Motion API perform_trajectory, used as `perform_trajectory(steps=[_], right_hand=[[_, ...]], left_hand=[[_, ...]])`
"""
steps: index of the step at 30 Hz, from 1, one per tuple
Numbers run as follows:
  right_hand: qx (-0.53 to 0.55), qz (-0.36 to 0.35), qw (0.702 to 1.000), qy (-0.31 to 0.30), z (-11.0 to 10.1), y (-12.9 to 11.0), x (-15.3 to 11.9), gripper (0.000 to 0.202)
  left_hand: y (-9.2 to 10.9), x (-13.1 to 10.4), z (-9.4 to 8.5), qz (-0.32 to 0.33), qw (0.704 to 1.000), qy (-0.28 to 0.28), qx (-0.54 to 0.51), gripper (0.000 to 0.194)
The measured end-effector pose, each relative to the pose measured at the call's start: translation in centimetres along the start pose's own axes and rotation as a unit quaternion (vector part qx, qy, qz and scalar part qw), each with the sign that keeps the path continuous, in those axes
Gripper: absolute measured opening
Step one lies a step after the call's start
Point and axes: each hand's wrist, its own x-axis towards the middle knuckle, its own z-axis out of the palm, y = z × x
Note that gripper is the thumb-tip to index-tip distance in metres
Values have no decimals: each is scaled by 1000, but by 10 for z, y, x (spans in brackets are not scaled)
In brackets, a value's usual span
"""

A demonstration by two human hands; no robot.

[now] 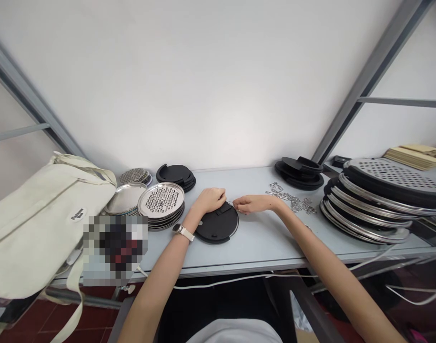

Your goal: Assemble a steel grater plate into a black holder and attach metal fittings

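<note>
A round black disc [216, 226] lies on the grey table in front of me, with a thin metal rim showing at its right edge. My left hand [211, 199], a watch on its wrist, rests with bent fingers on the disc's far side, over a raised black part. At the disc's upper right edge is my right hand [247, 204], its fingertips pinched together by a small metal piece too small to make out clearly. Small metal clips [292, 197] lie scattered to the right of my right hand.
Grater discs [162, 199] and black discs [175, 174] are stacked at the left, beside a cream bag [53, 209]. More black parts [299, 172] and a tall stack of metal and black discs [375, 209] stand at the right. A white cable [218, 284] hangs along the table's front.
</note>
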Motion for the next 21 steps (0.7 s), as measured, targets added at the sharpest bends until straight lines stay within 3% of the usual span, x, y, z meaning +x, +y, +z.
perform_trajectory(steps=[21], right_hand=[[-1,-3,1000,-9,0,3,1,20]], left_hand=[[-2,0,3,11,1000,8,1,22]])
